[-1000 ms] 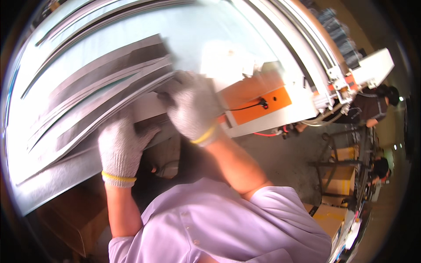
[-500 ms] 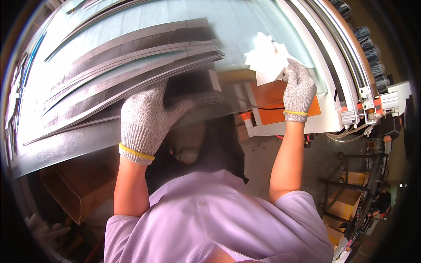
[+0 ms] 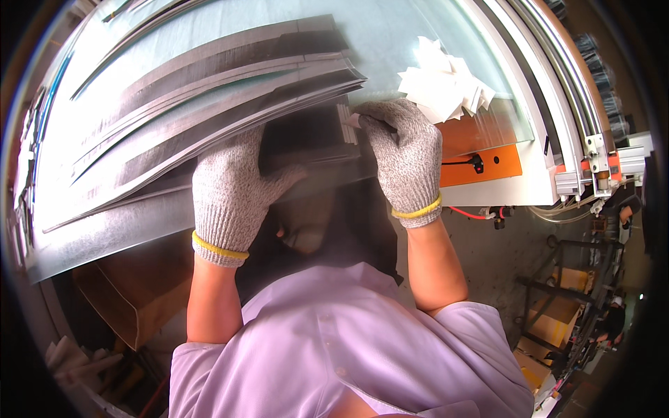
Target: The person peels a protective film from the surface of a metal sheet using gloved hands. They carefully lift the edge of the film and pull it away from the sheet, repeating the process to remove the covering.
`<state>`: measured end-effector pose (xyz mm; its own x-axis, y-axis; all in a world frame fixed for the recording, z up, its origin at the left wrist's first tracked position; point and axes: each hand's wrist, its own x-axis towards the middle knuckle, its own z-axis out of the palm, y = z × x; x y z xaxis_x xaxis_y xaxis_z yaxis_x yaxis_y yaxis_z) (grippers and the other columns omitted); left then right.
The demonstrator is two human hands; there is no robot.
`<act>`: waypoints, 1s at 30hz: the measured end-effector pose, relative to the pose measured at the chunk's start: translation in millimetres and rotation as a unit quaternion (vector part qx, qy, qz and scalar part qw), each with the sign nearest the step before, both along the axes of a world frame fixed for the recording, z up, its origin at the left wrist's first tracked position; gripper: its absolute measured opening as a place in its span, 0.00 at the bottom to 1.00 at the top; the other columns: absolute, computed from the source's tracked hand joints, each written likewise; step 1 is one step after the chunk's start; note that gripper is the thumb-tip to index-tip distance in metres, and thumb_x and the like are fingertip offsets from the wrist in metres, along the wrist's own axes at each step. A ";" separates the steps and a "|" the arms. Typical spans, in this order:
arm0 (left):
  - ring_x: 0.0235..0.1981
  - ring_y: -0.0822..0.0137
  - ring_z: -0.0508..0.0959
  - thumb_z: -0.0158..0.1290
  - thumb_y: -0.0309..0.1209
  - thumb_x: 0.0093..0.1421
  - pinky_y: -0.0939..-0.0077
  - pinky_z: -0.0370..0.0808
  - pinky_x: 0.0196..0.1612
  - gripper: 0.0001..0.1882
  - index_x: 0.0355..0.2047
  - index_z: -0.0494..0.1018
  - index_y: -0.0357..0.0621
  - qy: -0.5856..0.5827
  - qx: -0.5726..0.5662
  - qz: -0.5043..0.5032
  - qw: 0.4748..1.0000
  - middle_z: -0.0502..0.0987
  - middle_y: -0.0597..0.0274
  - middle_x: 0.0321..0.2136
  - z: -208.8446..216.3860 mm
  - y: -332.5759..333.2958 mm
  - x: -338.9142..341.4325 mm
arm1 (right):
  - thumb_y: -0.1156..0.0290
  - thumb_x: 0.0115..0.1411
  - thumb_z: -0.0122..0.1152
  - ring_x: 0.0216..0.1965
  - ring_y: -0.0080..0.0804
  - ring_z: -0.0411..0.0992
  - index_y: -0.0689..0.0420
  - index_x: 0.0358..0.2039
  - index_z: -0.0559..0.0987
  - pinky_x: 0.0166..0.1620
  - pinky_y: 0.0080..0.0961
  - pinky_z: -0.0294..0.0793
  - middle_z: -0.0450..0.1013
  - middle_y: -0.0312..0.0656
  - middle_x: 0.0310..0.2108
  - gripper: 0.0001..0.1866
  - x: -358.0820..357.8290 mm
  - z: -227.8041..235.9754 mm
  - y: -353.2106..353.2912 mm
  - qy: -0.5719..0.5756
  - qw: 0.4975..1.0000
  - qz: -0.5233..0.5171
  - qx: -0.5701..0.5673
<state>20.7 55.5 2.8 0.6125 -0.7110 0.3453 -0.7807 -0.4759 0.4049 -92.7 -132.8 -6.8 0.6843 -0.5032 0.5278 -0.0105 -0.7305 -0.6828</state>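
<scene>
A stack of long dark grey strips (image 3: 230, 132) lies slantwise over the glass-like tabletop, its right end raised. My gloved left hand (image 3: 228, 184) reaches under this stack with its thumb stretched out to the right; the other fingers are hidden beneath the strips. Below is a lower black stack (image 3: 300, 136) whose right end carries small white tabs (image 3: 346, 125). At that end my gloved right hand (image 3: 408, 146) is closed, thumb and forefinger pinched on a small pale paper tab (image 3: 354, 120). A loose pile of white paper pieces (image 3: 446, 80) lies just beyond the right hand.
An orange panel (image 3: 481, 164) with a black fitting shows under the table's right edge. Metal rails (image 3: 550, 90) curve along the right, with thin tubes (image 3: 564, 212) below. An open cardboard box (image 3: 132, 299) stands lower left; a dark rack (image 3: 564, 292) with boxes is lower right.
My right hand has moved left from the white paper pile to the right end of the black stack. My left hand stays under the raised strips.
</scene>
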 end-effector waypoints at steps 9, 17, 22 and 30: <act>0.48 0.42 0.80 0.70 0.44 0.50 0.57 0.75 0.53 0.36 0.56 0.75 0.39 -0.010 -0.022 0.007 1.000 0.81 0.42 0.45 -1.7 0.4 -0.4 | 0.79 0.60 0.62 0.34 0.34 0.80 0.65 0.36 0.83 0.39 0.29 0.78 0.81 0.46 0.32 0.06 4.3 7.8 12.4 -0.014 0.968 0.049 0.244; 0.29 0.52 0.81 0.64 0.30 0.59 0.64 0.76 0.35 0.09 0.37 0.82 0.38 -0.057 -0.106 0.064 0.991 0.81 0.49 0.29 4.0 -1.9 -11.4 | 0.79 0.62 0.59 0.36 0.42 0.80 0.66 0.37 0.82 0.42 0.30 0.78 0.80 0.49 0.35 0.06 15.3 5.0 10.2 -0.019 0.988 0.082 0.131; 0.38 0.52 0.83 0.63 0.21 0.53 0.63 0.79 0.44 0.11 0.38 0.82 0.35 -0.211 -0.244 -0.054 0.945 0.83 0.50 0.36 0.2 -6.0 -19.4 | 0.80 0.62 0.58 0.37 0.47 0.80 0.65 0.39 0.81 0.44 0.33 0.78 0.80 0.51 0.36 0.07 18.2 5.7 18.2 -0.038 0.984 0.095 0.148; 0.42 0.45 0.78 0.58 0.32 0.62 0.54 0.74 0.48 0.16 0.48 0.78 0.39 -0.126 -0.033 0.024 0.991 0.80 0.48 0.43 -8.0 -29.2 -47.1 | 0.79 0.61 0.59 0.37 0.46 0.79 0.63 0.39 0.80 0.44 0.34 0.77 0.79 0.50 0.35 0.06 20.3 -4.0 8.7 -0.086 0.984 0.074 0.141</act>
<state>-26.3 26.3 -5.3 0.5328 -0.6538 0.5372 -0.8385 -0.4936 0.2308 -72.4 -124.2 -10.9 0.6736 -0.5480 0.4959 0.2141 -0.4975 -0.8406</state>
